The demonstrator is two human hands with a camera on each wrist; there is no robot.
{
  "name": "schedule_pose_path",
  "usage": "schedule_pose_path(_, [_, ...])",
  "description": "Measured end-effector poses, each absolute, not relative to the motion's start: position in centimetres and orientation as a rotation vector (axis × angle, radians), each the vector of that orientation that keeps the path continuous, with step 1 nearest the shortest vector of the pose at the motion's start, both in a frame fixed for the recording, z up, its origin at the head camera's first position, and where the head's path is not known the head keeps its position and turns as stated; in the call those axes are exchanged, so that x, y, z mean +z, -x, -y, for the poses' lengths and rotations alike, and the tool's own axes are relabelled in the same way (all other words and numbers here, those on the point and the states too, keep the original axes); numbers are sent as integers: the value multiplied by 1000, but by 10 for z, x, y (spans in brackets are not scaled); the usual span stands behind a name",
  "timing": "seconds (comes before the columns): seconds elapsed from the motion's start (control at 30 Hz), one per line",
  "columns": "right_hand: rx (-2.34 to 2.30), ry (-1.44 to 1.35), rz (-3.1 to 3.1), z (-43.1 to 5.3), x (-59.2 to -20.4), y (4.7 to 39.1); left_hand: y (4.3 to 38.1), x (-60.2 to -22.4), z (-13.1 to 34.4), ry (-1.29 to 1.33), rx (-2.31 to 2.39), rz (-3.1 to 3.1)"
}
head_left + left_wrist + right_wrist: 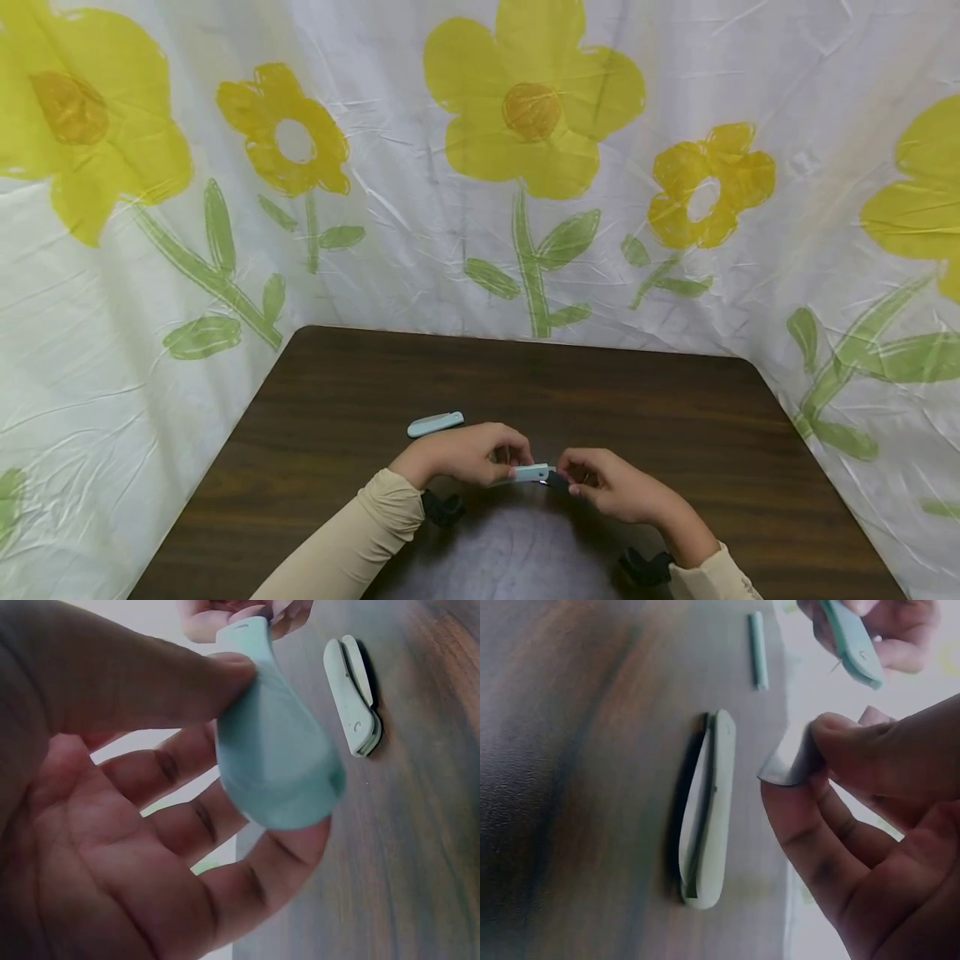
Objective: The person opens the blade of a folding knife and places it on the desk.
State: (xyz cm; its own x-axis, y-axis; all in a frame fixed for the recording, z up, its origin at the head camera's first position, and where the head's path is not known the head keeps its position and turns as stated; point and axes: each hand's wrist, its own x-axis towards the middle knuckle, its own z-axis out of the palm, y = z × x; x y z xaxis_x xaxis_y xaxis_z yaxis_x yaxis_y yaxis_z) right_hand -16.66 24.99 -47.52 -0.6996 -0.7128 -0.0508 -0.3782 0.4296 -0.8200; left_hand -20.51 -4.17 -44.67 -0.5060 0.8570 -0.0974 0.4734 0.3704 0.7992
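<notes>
My left hand [472, 454] holds a mint-green knife handle [530, 472], the thumb on one side and fingers behind. Seen from below in the left wrist view, this handle [274, 742] is broad and rounded at one end. My right hand [618, 485] pinches a short metal blade [789, 759] between thumb and fingers, close to the handle's narrow end. It looks dark in the head view and shiny in the right wrist view. I cannot tell whether blade and handle are joined. Past the left hand, a folded mint knife [435, 423] lies on the table.
The left wrist view shows a folded pale knife [351, 701] on the wood. Lying on the table in the right wrist view are a folded knife [714, 817] and a slim mint piece [758, 652]. A flowered curtain [405, 275] surrounds the brown table [637, 392].
</notes>
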Motion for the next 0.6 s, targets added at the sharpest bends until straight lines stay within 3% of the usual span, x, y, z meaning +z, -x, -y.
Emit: schedule_pose_path(0.6, [-991,983,-2273,-245,-463,165,203,-439,38,-1213,831,-2127])
